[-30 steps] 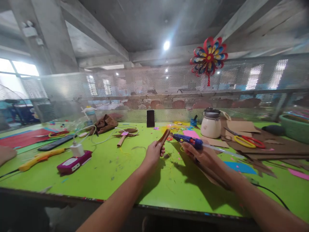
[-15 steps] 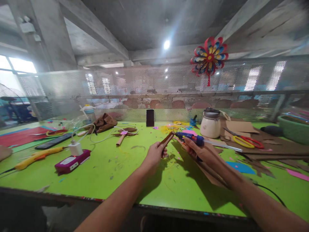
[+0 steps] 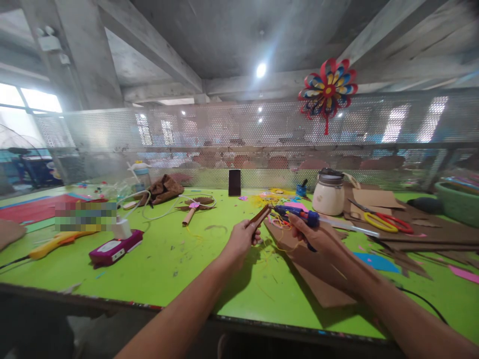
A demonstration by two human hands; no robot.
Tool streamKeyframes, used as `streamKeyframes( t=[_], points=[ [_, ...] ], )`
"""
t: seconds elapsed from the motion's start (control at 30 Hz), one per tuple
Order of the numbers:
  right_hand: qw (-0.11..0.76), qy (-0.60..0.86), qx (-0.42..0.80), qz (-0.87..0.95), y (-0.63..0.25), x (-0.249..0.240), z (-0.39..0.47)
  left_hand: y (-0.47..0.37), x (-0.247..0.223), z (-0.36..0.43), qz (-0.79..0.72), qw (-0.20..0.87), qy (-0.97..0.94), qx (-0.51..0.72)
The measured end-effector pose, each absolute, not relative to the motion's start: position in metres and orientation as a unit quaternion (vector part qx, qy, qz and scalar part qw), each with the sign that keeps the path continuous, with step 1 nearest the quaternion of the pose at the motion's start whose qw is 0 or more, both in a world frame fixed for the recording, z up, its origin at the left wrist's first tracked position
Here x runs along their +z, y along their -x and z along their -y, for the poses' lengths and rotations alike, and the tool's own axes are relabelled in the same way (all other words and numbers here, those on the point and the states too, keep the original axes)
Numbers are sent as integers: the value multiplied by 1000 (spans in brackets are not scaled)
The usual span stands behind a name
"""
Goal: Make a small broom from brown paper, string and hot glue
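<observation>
My left hand (image 3: 242, 239) is closed around a narrow brown cardboard strip (image 3: 259, 216), tilted up and away from me over the table. In my right hand (image 3: 307, 232) is a blue hot glue gun (image 3: 299, 215), its nozzle pointing left, close to the strip's upper end. A clear glue stick (image 3: 352, 227) sticks out of the gun's back. Whether the nozzle touches the strip I cannot tell. Yellow string (image 3: 267, 254) hangs and lies around my hands. Below my right arm lies a brown cardboard sheet (image 3: 318, 274).
On the green table (image 3: 149, 279) lie a purple power strip (image 3: 117, 248), a yellow glue gun (image 3: 56, 244) and a small cardboard piece with a rolled handle (image 3: 190, 214). Scissors (image 3: 385, 223) rest on cardboard at right beside a white jar (image 3: 328, 193). Another person's hand (image 3: 11, 233) is at far left.
The view has shifted slightly, so the scene sits a little further right. More of the cardboard sheet shows under my right arm. Both hands keep their hold.
</observation>
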State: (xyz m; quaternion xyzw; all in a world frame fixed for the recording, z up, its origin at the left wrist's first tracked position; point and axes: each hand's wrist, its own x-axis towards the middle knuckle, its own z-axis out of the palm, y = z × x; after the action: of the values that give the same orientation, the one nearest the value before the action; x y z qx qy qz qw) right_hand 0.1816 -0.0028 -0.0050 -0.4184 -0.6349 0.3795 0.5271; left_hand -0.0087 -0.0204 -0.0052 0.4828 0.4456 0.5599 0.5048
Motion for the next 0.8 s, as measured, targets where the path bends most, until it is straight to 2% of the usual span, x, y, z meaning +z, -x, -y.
streamKeyframes(
  t=[0.33,0.53,0.8],
  points=[
    [509,457,274,676,-183,-10,0,9,-6,17,-458,517,-471,549],
    [482,469,252,696,-185,-15,-2,10,-7,17,-456,516,-469,553],
    [508,484,241,670,-185,-15,-8,8,-6,19,-460,515,-471,549]
  ],
)
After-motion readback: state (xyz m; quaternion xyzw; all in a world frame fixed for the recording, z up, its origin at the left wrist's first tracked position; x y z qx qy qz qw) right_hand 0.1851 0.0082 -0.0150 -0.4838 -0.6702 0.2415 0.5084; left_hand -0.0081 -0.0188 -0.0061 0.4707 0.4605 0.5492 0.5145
